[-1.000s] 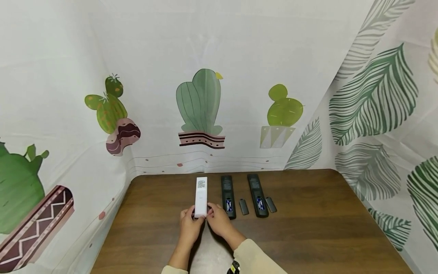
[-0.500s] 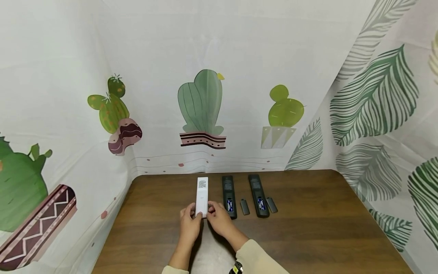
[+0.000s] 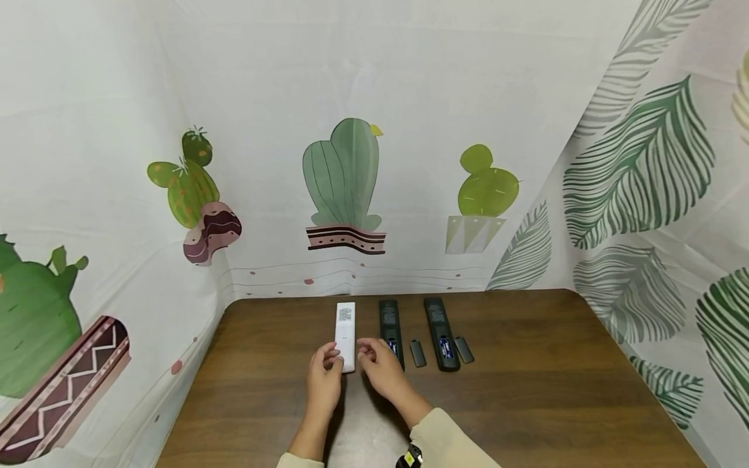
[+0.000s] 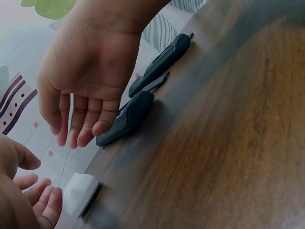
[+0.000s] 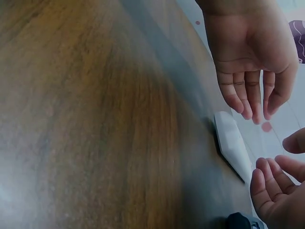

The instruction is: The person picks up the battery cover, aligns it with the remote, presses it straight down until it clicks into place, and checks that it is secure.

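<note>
A white remote control lies on its front on the table, its printed back upward. My left hand is at its left side, loosely curled, its fingertips close to the remote's edge in the head view. On the other side, my right hand hovers with bent, relaxed fingers, apart from the white remote and overlapping the lower end of a black remote. Both wrist views show the palms facing inward with nothing in them; the white remote sits beyond the left fingers.
Another black remote lies further right, its battery bay uncovered with blue batteries inside. Two dark battery covers, one cover between the black remotes and another cover at the far right, rest on the wooden table.
Both hands have let go of the white remote's lower end and drawn apart. My right hand has shifted slightly right, over the nearer black remote. The white remote stays in place.
</note>
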Demonstrator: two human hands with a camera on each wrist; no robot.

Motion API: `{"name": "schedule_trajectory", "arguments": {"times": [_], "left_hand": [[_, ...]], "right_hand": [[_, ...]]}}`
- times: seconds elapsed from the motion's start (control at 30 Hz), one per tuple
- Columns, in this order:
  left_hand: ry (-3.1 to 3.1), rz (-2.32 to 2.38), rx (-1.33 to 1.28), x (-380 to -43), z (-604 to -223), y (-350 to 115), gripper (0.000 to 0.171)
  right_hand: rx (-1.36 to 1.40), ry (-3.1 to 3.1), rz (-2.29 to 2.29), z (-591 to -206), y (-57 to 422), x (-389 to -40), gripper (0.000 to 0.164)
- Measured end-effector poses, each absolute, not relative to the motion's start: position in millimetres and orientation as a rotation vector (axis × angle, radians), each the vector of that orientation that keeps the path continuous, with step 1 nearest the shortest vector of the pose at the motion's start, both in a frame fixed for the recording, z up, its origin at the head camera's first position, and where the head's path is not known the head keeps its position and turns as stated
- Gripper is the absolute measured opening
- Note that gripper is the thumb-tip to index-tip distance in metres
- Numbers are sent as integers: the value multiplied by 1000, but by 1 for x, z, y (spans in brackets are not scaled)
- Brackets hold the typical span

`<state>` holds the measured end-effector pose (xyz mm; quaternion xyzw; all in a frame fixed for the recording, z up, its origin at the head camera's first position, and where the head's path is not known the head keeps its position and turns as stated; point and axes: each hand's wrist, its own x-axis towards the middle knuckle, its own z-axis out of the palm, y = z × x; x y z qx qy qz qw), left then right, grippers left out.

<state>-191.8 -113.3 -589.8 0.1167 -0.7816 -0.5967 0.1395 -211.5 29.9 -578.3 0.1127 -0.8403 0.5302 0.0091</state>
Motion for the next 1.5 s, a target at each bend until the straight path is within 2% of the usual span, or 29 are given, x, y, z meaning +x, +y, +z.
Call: {"name": "schedule_trajectory", "arguments": {"times": [0.6,1.13,1.5], "left_hand": [[-2243,-1849,259,-194,-589,-102,33],[-2215,-1964,262,-196,-586,-93,36],[-2228,-2009,229,-194,-584,-88,37]], "right_hand": [[241,-2530,1705,-577,55,-219,26],[165,-2508,1727,-578,76,-220,31],[93,-2476,1685,-584,85,-222,27]]}}
